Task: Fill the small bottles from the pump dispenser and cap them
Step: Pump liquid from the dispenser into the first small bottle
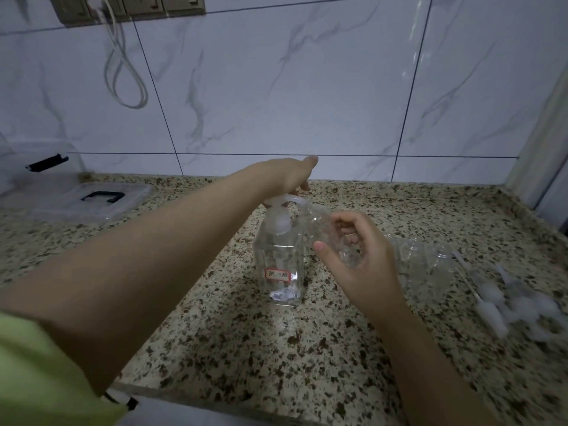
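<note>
A clear pump dispenser point(279, 259) with a red-edged label stands mid-counter, holding clear liquid. My left hand point(292, 176) lies on top of its white pump head, fingers pressing down on it. My right hand point(359, 259) grips a small clear bottle point(325, 229), tilted with its mouth up against the pump's spout. More small clear bottles point(427, 259) stand just right of my right hand. White spray caps with tubes point(504, 302) lie in a heap at the far right.
The speckled granite counter point(246, 348) runs to a marble-tiled wall. A clear plastic box lid with a black handle point(92, 201) lies at the back left. A white cable point(126, 72) hangs from wall sockets above it. The counter's front edge is near the bottom.
</note>
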The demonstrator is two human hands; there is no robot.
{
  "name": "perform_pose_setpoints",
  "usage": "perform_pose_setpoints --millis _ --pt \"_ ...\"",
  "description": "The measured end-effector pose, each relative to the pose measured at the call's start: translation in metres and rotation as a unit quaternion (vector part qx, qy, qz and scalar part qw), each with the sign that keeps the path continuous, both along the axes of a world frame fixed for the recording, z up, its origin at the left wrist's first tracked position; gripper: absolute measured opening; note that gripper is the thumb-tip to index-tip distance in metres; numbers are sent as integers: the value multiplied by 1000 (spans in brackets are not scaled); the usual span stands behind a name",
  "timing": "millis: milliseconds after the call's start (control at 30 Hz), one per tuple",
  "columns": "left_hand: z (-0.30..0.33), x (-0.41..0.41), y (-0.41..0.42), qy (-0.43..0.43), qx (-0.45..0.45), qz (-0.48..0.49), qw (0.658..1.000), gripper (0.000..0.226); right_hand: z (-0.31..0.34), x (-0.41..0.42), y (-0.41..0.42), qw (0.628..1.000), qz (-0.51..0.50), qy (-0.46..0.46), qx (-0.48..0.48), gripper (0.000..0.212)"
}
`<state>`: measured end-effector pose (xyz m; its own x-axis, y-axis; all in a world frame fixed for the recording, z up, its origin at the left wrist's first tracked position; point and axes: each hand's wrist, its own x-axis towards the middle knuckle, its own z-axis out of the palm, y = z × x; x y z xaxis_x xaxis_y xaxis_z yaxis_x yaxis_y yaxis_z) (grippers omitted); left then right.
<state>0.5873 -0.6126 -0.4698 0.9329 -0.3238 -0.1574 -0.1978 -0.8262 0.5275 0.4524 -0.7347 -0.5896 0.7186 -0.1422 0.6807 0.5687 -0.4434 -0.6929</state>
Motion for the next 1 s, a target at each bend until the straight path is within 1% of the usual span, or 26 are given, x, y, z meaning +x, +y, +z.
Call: perform_pose_setpoints --millis 67,200,400,533,633,733,833,900,1000 --pt "0 0 -1 -10 -7 3 1000 72 0 0 0 1000 0 2 10 36" --pt "-1 0 -1 3 8 -1 1000 74 -1 1 -1 1000 0 -8 -1 35" --pt "0 -4 -3 -28 -5 -10 1000 70 -3 3 0 1000 -5 -7 2 34" --pt "1 -4 0 -6 4 -4 1000 72 -5 3 1 1000 -5 -2 -10 33" --pt "3 -6 -3 -16 4 -11 1000 71 -5 3 0 1000 -5 -5 2 33" --pt "3 -6 -4 0 8 -10 1000 73 -4 4 -1 1000 -7 -4 -2 32" --pt "2 -6 1 -9 -13 -8 1000 72 -3 3 -1 1000 -10 -7 1 33" --pt "2 -6 1 3 -9 -6 1000 74 -4 4 -1 1000 -11 -16 -12 34" --pt "4 -9 -1 5 -1 -19 1000 74 -4 4 0 1000 -4 -13 -2 34"
